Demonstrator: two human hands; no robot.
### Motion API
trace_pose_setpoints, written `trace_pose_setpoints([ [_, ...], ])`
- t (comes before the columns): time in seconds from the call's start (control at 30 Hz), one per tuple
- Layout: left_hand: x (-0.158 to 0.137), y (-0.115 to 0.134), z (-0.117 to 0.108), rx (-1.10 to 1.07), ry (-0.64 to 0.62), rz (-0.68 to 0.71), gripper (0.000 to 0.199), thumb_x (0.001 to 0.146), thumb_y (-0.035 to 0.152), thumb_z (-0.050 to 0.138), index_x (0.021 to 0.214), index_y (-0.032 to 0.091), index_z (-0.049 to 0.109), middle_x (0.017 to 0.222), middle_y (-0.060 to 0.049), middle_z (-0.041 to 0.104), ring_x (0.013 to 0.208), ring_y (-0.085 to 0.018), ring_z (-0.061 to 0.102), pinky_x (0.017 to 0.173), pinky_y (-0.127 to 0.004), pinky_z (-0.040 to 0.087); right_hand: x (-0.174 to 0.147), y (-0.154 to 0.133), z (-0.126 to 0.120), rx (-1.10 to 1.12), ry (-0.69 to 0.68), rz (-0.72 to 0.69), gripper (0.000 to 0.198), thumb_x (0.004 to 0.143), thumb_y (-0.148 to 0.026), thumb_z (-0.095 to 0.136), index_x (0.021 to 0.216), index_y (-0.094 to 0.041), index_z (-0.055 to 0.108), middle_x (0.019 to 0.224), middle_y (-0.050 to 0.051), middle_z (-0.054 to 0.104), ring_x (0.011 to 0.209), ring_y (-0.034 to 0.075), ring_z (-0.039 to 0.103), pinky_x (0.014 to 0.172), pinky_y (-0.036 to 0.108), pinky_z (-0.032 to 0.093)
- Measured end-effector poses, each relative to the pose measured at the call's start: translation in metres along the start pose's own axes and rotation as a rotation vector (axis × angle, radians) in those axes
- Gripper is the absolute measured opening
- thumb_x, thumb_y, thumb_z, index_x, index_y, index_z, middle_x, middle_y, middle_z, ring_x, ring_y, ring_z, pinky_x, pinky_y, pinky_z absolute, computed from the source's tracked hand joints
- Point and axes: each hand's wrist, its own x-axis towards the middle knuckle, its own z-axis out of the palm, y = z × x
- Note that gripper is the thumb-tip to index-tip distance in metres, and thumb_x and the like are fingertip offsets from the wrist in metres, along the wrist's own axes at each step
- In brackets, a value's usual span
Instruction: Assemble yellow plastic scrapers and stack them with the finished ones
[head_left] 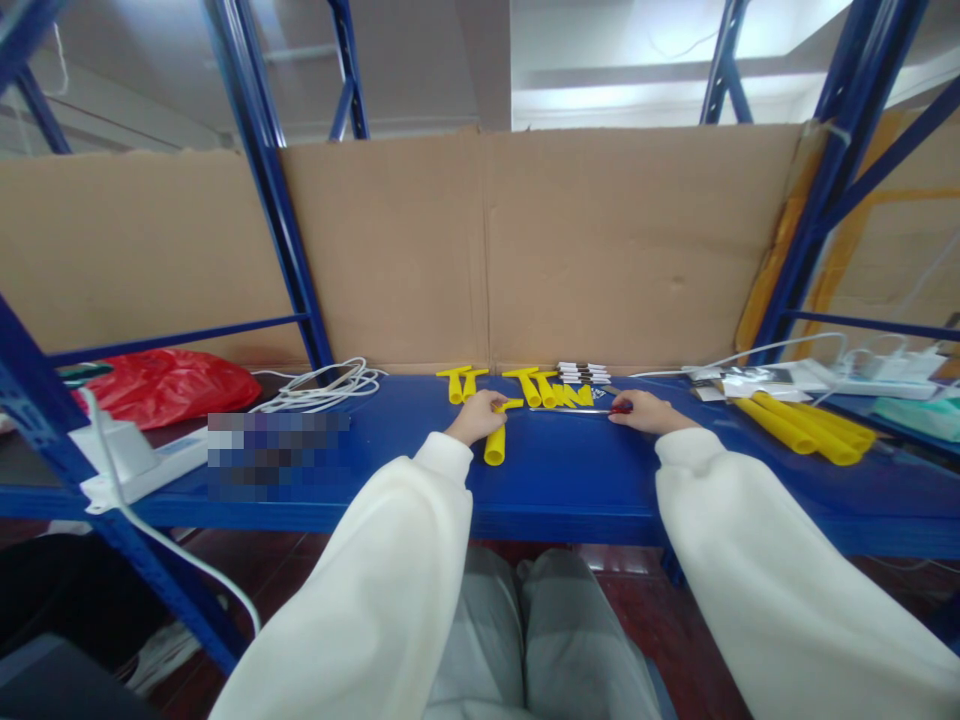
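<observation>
From the left I see a red bag (169, 385) and a coil of white cable (322, 385) on the blue shelf (570, 480). My left hand (476, 415) rests on the shelf with its fingers curled over the top of a yellow T-shaped tube (496, 435) — the tube's stem runs back toward me, just beside the wrist. More yellow T-pieces (534, 385) lie just beyond. My right hand (645, 410) pinches the red handle of a thin metal tool (581, 409) — its shaft points left, toward the tube. Further right lies a bundle of yellow tubes (806, 425).
</observation>
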Motion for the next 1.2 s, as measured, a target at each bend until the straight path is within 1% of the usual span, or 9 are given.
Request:
trace_pose_setpoints([
  [0.13,0.000,-0.002,0.001,0.083,-0.002,0.041,0.033,0.074,0.006,0.064,0.104,0.014,0.076,0.108,-0.008,0.073,0.103,-0.021,0.068,0.100,-0.029,0.051,-0.001,-0.001,0.000,-0.016,-0.009,0.003,0.022,0.077,-0.038,0.067,0.095,-0.027,0.073,0.106,0.006,0.074,0.103,0.032,0.066,0.089,0.053,0.050],
  [0.23,0.000,-0.002,0.002,0.117,0.006,0.044,0.030,0.075,0.008,0.063,0.102,0.014,0.076,0.108,-0.009,0.073,0.104,-0.022,0.068,0.100,-0.028,0.051,-0.004,-0.004,-0.002,-0.023,-0.015,0.024,0.022,0.078,-0.037,0.066,0.096,-0.027,0.073,0.110,0.005,0.074,0.106,0.031,0.066,0.092,0.051,0.049],
  [0.4,-0.001,0.000,0.004,0.138,0.025,0.032,0.028,0.077,0.009,0.062,0.100,0.011,0.077,0.109,-0.012,0.072,0.106,-0.023,0.068,0.100,-0.026,0.050,-0.005,-0.007,-0.003,-0.010,-0.031,0.027,0.021,0.078,-0.035,0.067,0.097,-0.028,0.073,0.112,0.005,0.074,0.108,0.030,0.066,0.094,0.049,0.049],
  [0.57,-0.002,0.001,0.007,0.148,0.052,0.037,0.029,0.077,0.008,0.061,0.100,0.010,0.077,0.111,-0.012,0.072,0.106,-0.023,0.068,0.101,-0.025,0.048,-0.004,-0.004,-0.001,0.016,-0.021,0.010,0.020,0.076,-0.035,0.068,0.094,-0.027,0.073,0.110,0.005,0.074,0.105,0.031,0.066,0.091,0.049,0.050],
  [0.73,-0.002,0.001,0.008,0.173,0.049,0.020,0.030,0.080,0.008,0.059,0.105,0.009,0.076,0.115,-0.013,0.072,0.109,-0.024,0.068,0.102,-0.026,0.049,-0.004,-0.005,-0.001,0.025,-0.021,0.012,0.020,0.075,-0.034,0.069,0.094,-0.027,0.073,0.109,0.005,0.074,0.105,0.030,0.067,0.090,0.046,0.051],
  [0.87,-0.001,0.003,0.007,0.164,0.054,0.018,0.031,0.081,0.007,0.059,0.107,0.007,0.075,0.116,-0.015,0.072,0.112,-0.024,0.067,0.102,-0.028,0.048,-0.005,-0.007,-0.002,0.015,-0.016,0.013,0.021,0.075,-0.035,0.069,0.095,-0.027,0.073,0.111,0.005,0.074,0.106,0.031,0.066,0.090,0.047,0.051],
  [0.97,0.001,0.003,0.004,0.111,0.091,0.033,0.032,0.078,0.004,0.059,0.104,0.009,0.076,0.113,-0.013,0.073,0.111,-0.024,0.067,0.103,-0.029,0.048,-0.005,-0.007,-0.002,0.002,0.005,0.003,0.023,0.075,-0.038,0.069,0.095,-0.027,0.073,0.110,0.005,0.074,0.106,0.032,0.066,0.089,0.049,0.052],
  [1.13,0.003,0.003,-0.004,0.022,0.218,0.071,0.033,0.077,0.000,0.055,0.098,0.013,0.077,0.108,-0.010,0.075,0.107,-0.021,0.068,0.104,-0.032,0.048,-0.003,-0.005,-0.001,-0.006,0.024,-0.021,0.025,0.077,-0.042,0.067,0.098,-0.028,0.073,0.111,0.005,0.074,0.105,0.031,0.067,0.088,0.049,0.052],
  [1.2,0.003,0.003,-0.006,0.018,0.226,0.070,0.031,0.078,0.001,0.055,0.094,0.014,0.078,0.104,-0.009,0.076,0.105,-0.020,0.069,0.103,-0.031,0.049,0.000,-0.003,0.000,0.003,0.030,-0.040,0.026,0.079,-0.044,0.064,0.099,-0.029,0.073,0.112,0.005,0.074,0.105,0.031,0.066,0.088,0.049,0.053],
])
